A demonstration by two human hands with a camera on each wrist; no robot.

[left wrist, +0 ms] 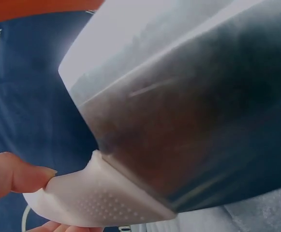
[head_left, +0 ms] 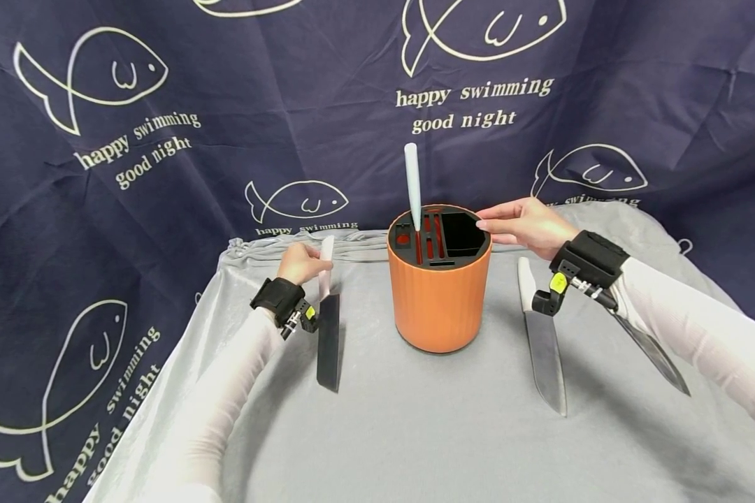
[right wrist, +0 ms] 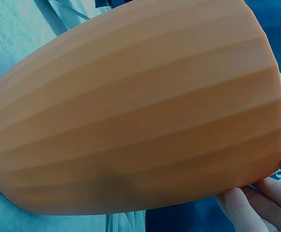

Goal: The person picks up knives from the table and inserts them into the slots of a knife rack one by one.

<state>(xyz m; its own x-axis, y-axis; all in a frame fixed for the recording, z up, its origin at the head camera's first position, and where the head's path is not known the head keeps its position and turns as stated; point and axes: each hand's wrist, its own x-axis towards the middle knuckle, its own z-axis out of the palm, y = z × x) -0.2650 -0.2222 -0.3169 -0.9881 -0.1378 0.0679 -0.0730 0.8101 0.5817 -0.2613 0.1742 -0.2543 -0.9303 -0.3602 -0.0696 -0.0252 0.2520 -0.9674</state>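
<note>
My left hand (head_left: pixel 303 263) grips the white handle of a cleaver (head_left: pixel 328 342), its broad blade pointing toward me. The dotted white handle (left wrist: pixel 106 195) and shiny blade fill much of the left wrist view. An orange ribbed knife block (head_left: pixel 439 300) with a black slotted top stands upright in the middle. One white-handled knife (head_left: pixel 413 185) sticks up from a slot, its blade hidden inside. My right hand (head_left: pixel 528 225) holds the block's right rim, with fingertips (right wrist: pixel 237 198) against its side near the top.
A wide-bladed knife (head_left: pixel 546 363) with a white handle lies right of the block. Farther right, another knife (head_left: pixel 657 353) is partly hidden under my right forearm. The table has a grey cloth (head_left: pixel 415 433); a dark blue fish-print curtain (head_left: pixel 327 91) hangs close behind.
</note>
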